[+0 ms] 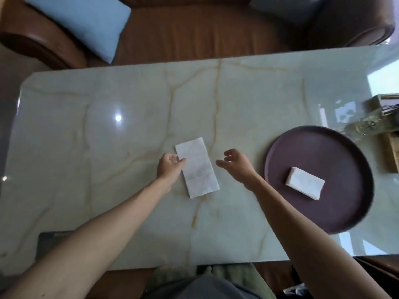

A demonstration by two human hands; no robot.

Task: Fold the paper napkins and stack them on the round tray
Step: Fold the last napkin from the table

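A white paper napkin (197,167), folded into a long rectangle, lies flat on the marble table (129,126) near the middle. My left hand (169,167) pinches its left edge between thumb and fingers. My right hand (236,164) hovers just right of the napkin, fingers spread and curled, holding nothing. To the right sits the round dark purple tray (323,152) with a small stack of folded white napkins (305,183) in its lower middle.
A wooden box (390,134) and a glass object (369,124) stand at the table's right edge behind the tray. A brown leather sofa (194,29) with a light blue cushion (84,24) lies beyond the table's far edge.
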